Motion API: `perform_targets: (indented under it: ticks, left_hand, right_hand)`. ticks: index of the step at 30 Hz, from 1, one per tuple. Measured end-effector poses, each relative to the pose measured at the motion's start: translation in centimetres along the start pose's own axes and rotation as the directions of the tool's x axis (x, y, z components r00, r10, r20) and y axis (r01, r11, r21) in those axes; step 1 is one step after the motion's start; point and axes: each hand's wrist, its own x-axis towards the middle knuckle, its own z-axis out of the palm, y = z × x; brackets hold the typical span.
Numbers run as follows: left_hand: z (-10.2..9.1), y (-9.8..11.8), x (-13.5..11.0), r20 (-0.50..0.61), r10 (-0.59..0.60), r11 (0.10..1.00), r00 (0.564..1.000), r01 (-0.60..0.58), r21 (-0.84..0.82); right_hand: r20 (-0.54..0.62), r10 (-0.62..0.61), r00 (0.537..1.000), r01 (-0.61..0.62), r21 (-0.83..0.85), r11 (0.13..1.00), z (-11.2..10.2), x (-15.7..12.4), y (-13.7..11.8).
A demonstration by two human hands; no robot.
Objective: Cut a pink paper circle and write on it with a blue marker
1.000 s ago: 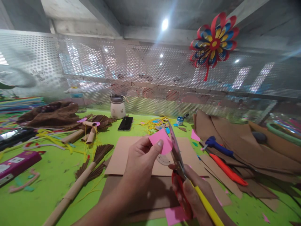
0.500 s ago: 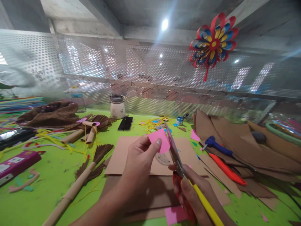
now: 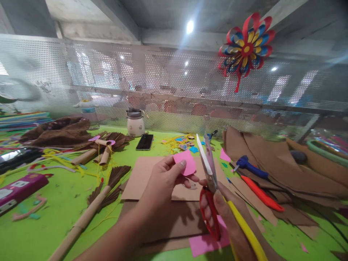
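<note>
My left hand (image 3: pixel 165 181) pinches a small piece of pink paper (image 3: pixel 187 162) between thumb and fingers; one corner of it looks rounded. My right hand (image 3: pixel 228 214) is closed round the scissors (image 3: pixel 208 170), which have one red and one yellow handle. Their blades point up and stand a little apart, to the right of the pink paper and not touching it. Below both hands lies a sheet of light brown card (image 3: pixel 144 177) on darker brown sheets (image 3: pixel 163 221). Another pink paper piece (image 3: pixel 201 246) lies under the scissors' red handle.
On the green table (image 3: pixel 35 239), a rolled-paper stick with pleated ends (image 3: pixel 89 214) lies left. Behind are a phone (image 3: pixel 144 142) and a jar (image 3: pixel 135 123). Rightward lie a blue-handled tool (image 3: pixel 251 167), a red-orange tool (image 3: pixel 261 194) and brown paper (image 3: pixel 272 159). A paper flower (image 3: pixel 247 49) hangs above.
The scissors have moved right, away from the pink paper, and their blades have parted slightly. The left hand still holds the paper, now slightly turned, with its lower fingers more extended.
</note>
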Motion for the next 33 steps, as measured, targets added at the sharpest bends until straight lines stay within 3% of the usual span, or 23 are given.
perform_targets:
  ticks: [4,9,18,26,33]
  left_hand:
    - [0.2,0.0,-0.2,0.065,-0.1,0.994,0.993,0.103,-0.037]
    - [0.3,-0.5,-0.1,0.156,-0.167,0.985,0.973,0.173,-0.023]
    - [0.4,-1.5,-0.3,0.365,-0.296,0.955,0.882,0.286,0.083]
    - [0.4,-2.4,-0.1,0.506,-0.293,0.954,0.811,0.285,0.095]
    - [0.7,-2.8,-0.6,0.429,-0.303,0.95,0.851,0.303,0.071]
  right_hand:
    - [-0.04,-0.016,0.999,0.019,0.065,0.998,-0.3,0.7,-0.4]
    - [-0.018,-0.156,0.988,0.156,-0.005,0.988,-1.3,1.8,-0.8]
    - [-0.018,-0.182,0.983,0.183,0.096,0.978,-3.0,2.4,-1.2]
    - [-0.039,-0.226,0.973,0.227,0.019,0.974,-3.4,2.6,-1.2]
    - [-0.003,-0.182,0.983,0.182,0.07,0.981,-3.3,2.6,-1.1]
